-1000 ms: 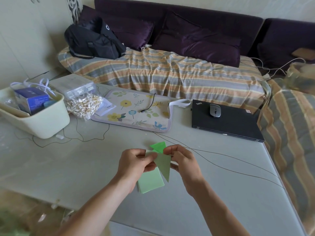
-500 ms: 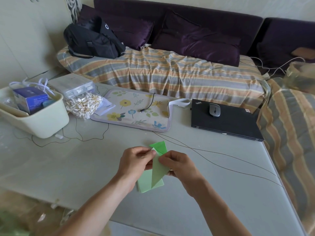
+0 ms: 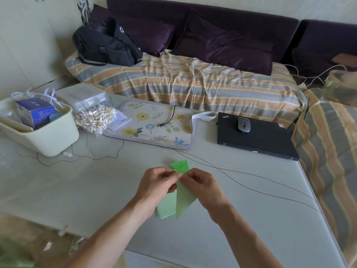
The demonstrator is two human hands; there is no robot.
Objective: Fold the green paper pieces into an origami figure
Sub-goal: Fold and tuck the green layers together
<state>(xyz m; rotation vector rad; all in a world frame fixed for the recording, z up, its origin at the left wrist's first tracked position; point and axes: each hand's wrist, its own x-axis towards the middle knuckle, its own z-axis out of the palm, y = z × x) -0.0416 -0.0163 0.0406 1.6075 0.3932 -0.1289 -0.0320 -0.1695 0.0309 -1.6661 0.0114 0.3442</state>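
Note:
A pale green folded paper triangle (image 3: 183,200) hangs point-down above the grey table (image 3: 96,190). My left hand (image 3: 156,184) and my right hand (image 3: 201,184) both pinch its top edge, fingertips almost meeting. Under it lies a small stack of light green paper sheets (image 3: 166,207), partly hidden by my left hand. A brighter green folded piece (image 3: 181,165) lies on the table just beyond my fingers.
A floral mat (image 3: 154,124) with a short cable, a closed black laptop (image 3: 257,138) with a mouse (image 3: 244,124) on it, a cream bin (image 3: 38,130), a bag of cotton swabs (image 3: 96,118). Thin wires cross the table. A striped sofa stands behind.
The triangle was swung from wide to a narrow edge-on view, then spread again. My hands have drawn closer together at its top edge.

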